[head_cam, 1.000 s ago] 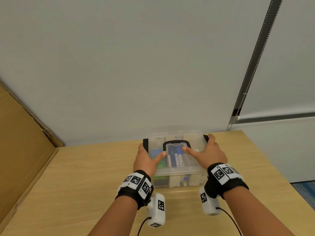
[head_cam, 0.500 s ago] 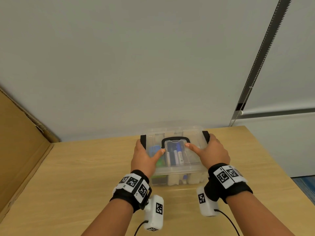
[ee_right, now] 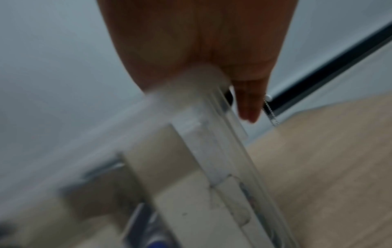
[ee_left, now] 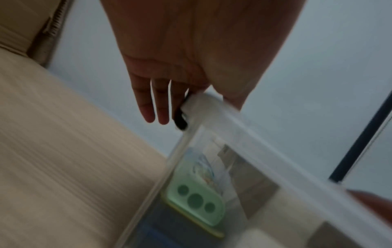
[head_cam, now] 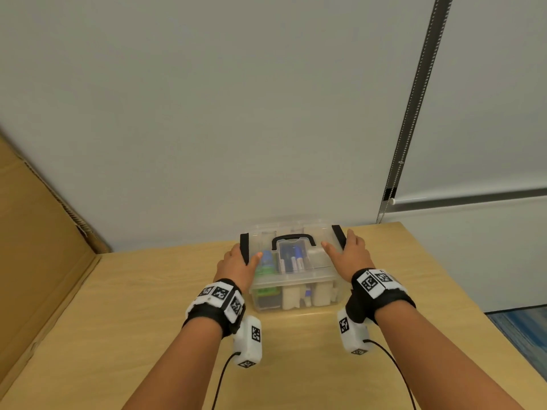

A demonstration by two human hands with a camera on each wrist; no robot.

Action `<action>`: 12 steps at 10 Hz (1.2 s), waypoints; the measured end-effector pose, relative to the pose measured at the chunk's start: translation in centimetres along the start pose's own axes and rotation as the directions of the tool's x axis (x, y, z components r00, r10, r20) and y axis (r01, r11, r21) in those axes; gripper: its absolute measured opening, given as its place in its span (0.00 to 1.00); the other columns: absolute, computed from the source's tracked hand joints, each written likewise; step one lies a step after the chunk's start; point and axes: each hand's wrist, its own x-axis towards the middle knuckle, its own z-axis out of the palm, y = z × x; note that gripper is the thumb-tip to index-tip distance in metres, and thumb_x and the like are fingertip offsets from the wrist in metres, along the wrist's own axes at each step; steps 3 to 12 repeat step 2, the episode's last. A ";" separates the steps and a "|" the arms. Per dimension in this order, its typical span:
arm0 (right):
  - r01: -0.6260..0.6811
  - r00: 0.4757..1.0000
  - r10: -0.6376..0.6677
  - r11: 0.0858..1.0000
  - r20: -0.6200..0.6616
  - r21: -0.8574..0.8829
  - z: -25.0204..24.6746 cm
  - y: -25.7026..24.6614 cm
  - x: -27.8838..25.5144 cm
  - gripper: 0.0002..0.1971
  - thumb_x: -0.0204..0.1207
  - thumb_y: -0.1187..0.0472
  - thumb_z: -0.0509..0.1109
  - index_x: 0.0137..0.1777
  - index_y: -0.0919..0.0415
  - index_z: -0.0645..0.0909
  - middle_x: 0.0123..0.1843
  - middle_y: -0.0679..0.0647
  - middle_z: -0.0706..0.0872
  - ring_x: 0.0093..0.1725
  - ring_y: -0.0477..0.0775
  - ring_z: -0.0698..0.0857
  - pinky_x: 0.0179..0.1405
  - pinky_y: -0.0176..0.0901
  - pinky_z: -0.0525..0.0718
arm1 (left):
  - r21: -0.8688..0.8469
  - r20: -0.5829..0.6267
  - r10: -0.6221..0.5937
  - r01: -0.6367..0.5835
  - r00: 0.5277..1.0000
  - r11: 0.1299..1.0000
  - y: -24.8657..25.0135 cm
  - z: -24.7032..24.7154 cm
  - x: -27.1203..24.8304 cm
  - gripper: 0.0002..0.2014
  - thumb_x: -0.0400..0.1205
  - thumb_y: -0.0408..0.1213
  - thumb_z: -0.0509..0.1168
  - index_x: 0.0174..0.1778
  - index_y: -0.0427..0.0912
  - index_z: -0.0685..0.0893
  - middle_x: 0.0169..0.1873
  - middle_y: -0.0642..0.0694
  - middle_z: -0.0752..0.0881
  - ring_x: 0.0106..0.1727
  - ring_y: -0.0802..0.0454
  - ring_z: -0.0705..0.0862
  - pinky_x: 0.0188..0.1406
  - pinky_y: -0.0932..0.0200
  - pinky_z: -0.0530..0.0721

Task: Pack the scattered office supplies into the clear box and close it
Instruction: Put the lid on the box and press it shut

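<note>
The clear box stands on the table near the wall with its lid on and the black handle lying flat. Through the plastic I see blue markers, a green item and white blocks. My left hand is at the box's left side, thumb on the lid, straight fingers hanging beside the black left latch. My right hand mirrors it at the right latch, with fingers straight down that side.
The wooden table ends at a grey wall just behind the box. A cardboard sheet leans along the left. A blind's track with a bead chain hangs at the right, past the table's right edge.
Both hands slid outward from the middle of the lid to the box's two sides by the black latches. The lid's middle with the handle is now uncovered.
</note>
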 end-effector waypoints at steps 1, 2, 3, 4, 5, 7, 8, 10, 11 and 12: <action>0.144 0.988 -0.145 0.989 -0.045 -0.034 -1.2 0.9 -5.6 0.42 0.78 0.40 0.62 0.84 0.55 0.44 0.86 0.53 0.41 0.84 0.60 0.51 0.80 0.56 0.60 | -0.090 0.066 0.095 -0.089 0.993 0.992 -1.9 -2.3 -4.9 0.30 0.83 0.56 0.56 0.78 0.45 0.65 0.76 0.45 0.72 0.73 0.47 0.74 0.73 0.49 0.72; 0.370 0.917 -0.388 0.914 -0.095 -0.166 -0.4 4.8 -13.7 0.35 0.77 0.43 0.63 0.81 0.48 0.55 0.85 0.43 0.37 0.82 0.54 0.58 0.78 0.46 0.64 | -0.058 0.072 0.158 -0.154 0.985 0.986 -6.8 -3.1 -12.4 0.27 0.77 0.66 0.57 0.68 0.55 0.75 0.70 0.52 0.77 0.68 0.56 0.77 0.67 0.65 0.70; 0.370 0.917 -0.388 0.914 -0.095 -0.166 -0.4 4.8 -13.7 0.35 0.77 0.43 0.63 0.81 0.48 0.55 0.85 0.43 0.37 0.82 0.54 0.58 0.78 0.46 0.64 | -0.058 0.072 0.158 -0.154 0.985 0.986 -6.8 -3.1 -12.4 0.27 0.77 0.66 0.57 0.68 0.55 0.75 0.70 0.52 0.77 0.68 0.56 0.77 0.67 0.65 0.70; 0.370 0.917 -0.388 0.914 -0.095 -0.166 -0.4 4.8 -13.7 0.35 0.77 0.43 0.63 0.81 0.48 0.55 0.85 0.43 0.37 0.82 0.54 0.58 0.78 0.46 0.64 | -0.058 0.072 0.158 -0.154 0.985 0.986 -6.8 -3.1 -12.4 0.27 0.77 0.66 0.57 0.68 0.55 0.75 0.70 0.52 0.77 0.68 0.56 0.77 0.67 0.65 0.70; 0.370 0.917 -0.388 0.914 -0.095 -0.166 -0.4 4.8 -13.7 0.35 0.77 0.43 0.63 0.81 0.48 0.55 0.85 0.43 0.37 0.82 0.54 0.58 0.78 0.46 0.64 | -0.058 0.072 0.158 -0.154 0.985 0.986 -6.8 -3.1 -12.4 0.27 0.77 0.66 0.57 0.68 0.55 0.75 0.70 0.52 0.77 0.68 0.56 0.77 0.67 0.65 0.70; 0.370 0.917 -0.388 0.914 -0.095 -0.166 -0.4 4.8 -13.7 0.35 0.77 0.43 0.63 0.81 0.48 0.55 0.85 0.43 0.37 0.82 0.54 0.58 0.78 0.46 0.64 | -0.058 0.072 0.158 -0.154 0.985 0.986 -6.8 -3.1 -12.4 0.27 0.77 0.66 0.57 0.68 0.55 0.75 0.70 0.52 0.77 0.68 0.56 0.77 0.67 0.65 0.70; 0.370 0.917 -0.388 0.914 -0.095 -0.166 -0.4 4.8 -13.7 0.35 0.77 0.43 0.63 0.81 0.48 0.55 0.85 0.43 0.37 0.82 0.54 0.58 0.78 0.46 0.64 | -0.058 0.072 0.158 -0.154 0.985 0.986 -6.8 -3.1 -12.4 0.27 0.77 0.66 0.57 0.68 0.55 0.75 0.70 0.52 0.77 0.68 0.56 0.77 0.67 0.65 0.70; 0.370 0.917 -0.388 0.914 -0.095 -0.166 -0.4 4.8 -13.7 0.35 0.77 0.43 0.63 0.81 0.48 0.55 0.85 0.43 0.37 0.82 0.54 0.58 0.78 0.46 0.64 | -0.058 0.072 0.158 -0.154 0.985 0.986 -6.8 -3.1 -12.4 0.27 0.77 0.66 0.57 0.68 0.55 0.75 0.70 0.52 0.77 0.68 0.56 0.77 0.67 0.65 0.70; 0.370 0.917 -0.388 0.914 -0.095 -0.166 -0.4 4.8 -13.7 0.35 0.77 0.43 0.63 0.81 0.48 0.55 0.85 0.43 0.37 0.82 0.54 0.58 0.78 0.46 0.64 | -0.058 0.072 0.158 -0.154 0.985 0.986 -6.8 -3.1 -12.4 0.27 0.77 0.66 0.57 0.68 0.55 0.75 0.70 0.52 0.77 0.68 0.56 0.77 0.67 0.65 0.70; 0.370 0.917 -0.388 0.914 -0.095 -0.166 -0.4 4.8 -13.7 0.35 0.77 0.43 0.63 0.81 0.48 0.55 0.85 0.43 0.37 0.82 0.54 0.58 0.78 0.46 0.64 | -0.058 0.072 0.158 -0.154 0.985 0.986 -6.8 -3.1 -12.4 0.27 0.77 0.66 0.57 0.68 0.55 0.75 0.70 0.52 0.77 0.68 0.56 0.77 0.67 0.65 0.70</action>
